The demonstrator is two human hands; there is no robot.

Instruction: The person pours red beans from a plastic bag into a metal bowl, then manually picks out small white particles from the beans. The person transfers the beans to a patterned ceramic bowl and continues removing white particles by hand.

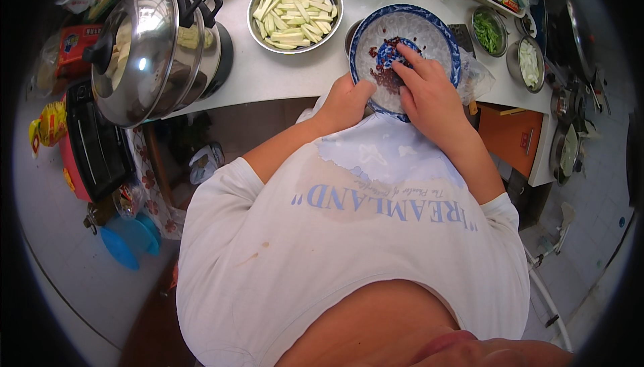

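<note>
My left hand (pixel 347 98) grips the near left rim of a blue-and-white patterned plate (pixel 432 30), thumb over the edge. The plate is tilted towards me above the counter's front edge. Small dark reddish-brown grains, perhaps peppercorns (pixel 385 78), lie scattered and clumped on its middle. Over them is my right hand (pixel 427 85), its fingers apart and the fingertips touching the grains and the plate. I cannot tell whether any grains are pinched between those fingers. Part of a metal bowl (pixel 351 40) shows behind the plate's left rim.
A steel bowl of cut pale-green vegetable strips (pixel 294 12) stands on the white counter (pixel 282 75). To the left is a lidded steamer pot (pixel 146 60). Bowls of chopped greens (pixel 487 32) and chopped white pieces (pixel 529 65) sit right, near a plastic bag (pixel 475 78). An orange drawer (pixel 513 135) lies below.
</note>
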